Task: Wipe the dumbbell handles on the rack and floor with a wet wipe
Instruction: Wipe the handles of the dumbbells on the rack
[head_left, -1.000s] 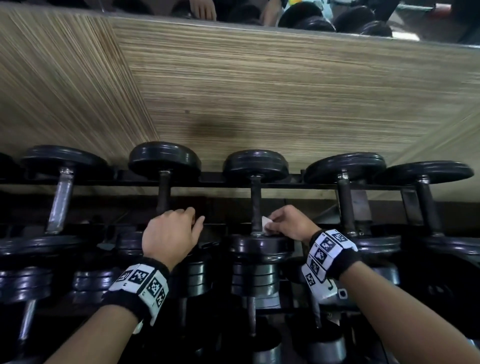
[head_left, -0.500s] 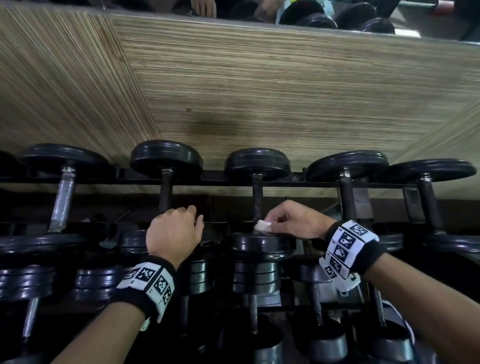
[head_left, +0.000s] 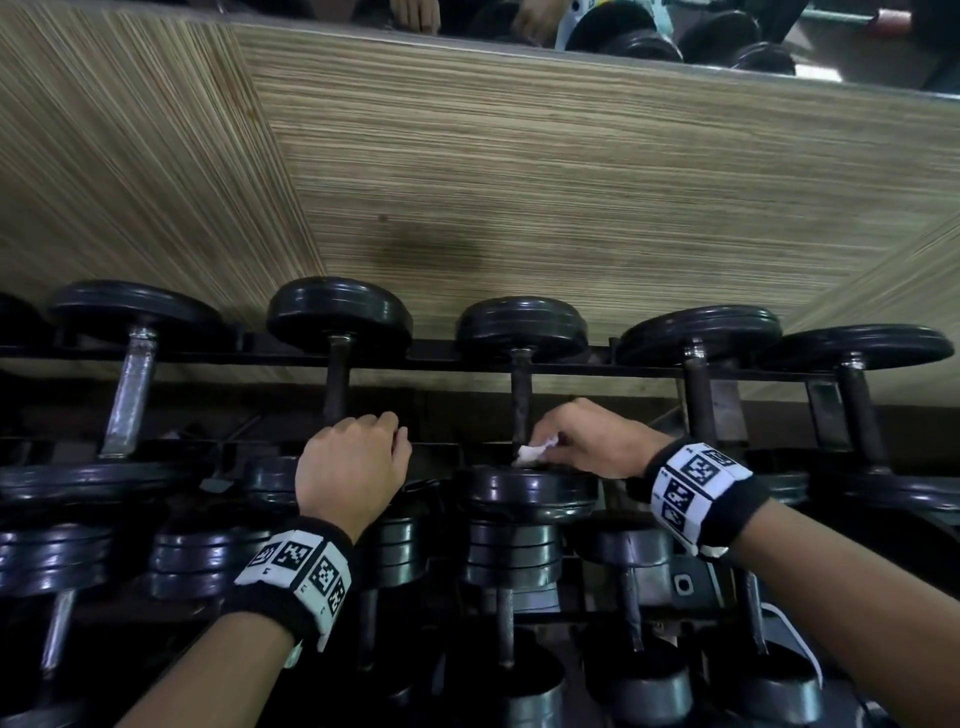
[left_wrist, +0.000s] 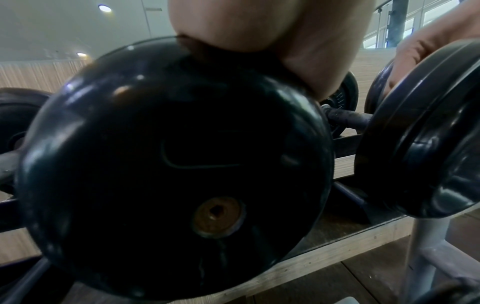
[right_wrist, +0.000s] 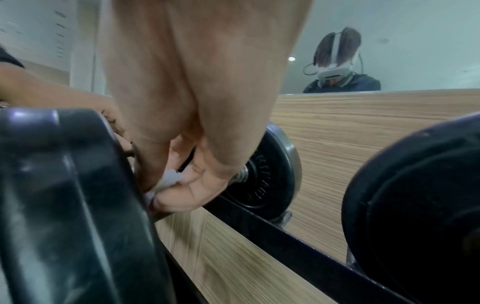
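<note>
Right hand (head_left: 589, 439) still pinches wet wipe (head_left: 531, 453) at handle (head_left: 520, 400) base, barely shifted; left hand (head_left: 353, 470) stays curled on neighbouring dumbbell (left_wrist: 171, 164).

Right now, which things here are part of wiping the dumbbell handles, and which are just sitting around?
Part of the job:
- wipe, pinched in the right hand
- handle being wiped
- left hand, resting on the neighbouring dumbbell
- other dumbbells on the top row, still to be wiped

Just there:
- wood panel
- rack rail
- wristbands
</note>
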